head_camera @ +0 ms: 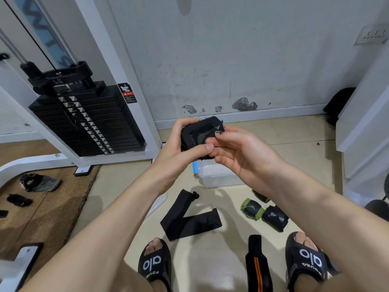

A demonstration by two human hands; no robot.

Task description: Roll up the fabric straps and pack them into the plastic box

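Note:
A black rolled-up strap (199, 134) is held up in front of me between both hands. My left hand (179, 148) grips the roll from the left, thumb across its front. My right hand (240, 152) pinches the roll's right end with thumb and fingertips. Below the hands, the clear plastic box (216, 175) sits on the floor, partly hidden by my right hand. An unrolled black strap (189, 218) lies bent on the floor. A green-and-black roll (251, 208) and a black roll (274, 218) lie to its right. A black strap with an orange stripe (257, 264) lies between my feet.
A white weight machine with a black weight stack (88, 121) stands at the left, and dark items (40, 182) lie on the brown mat by it. A white wall is ahead, white furniture (366, 131) at the right. My sandalled feet (154, 264) are at the bottom.

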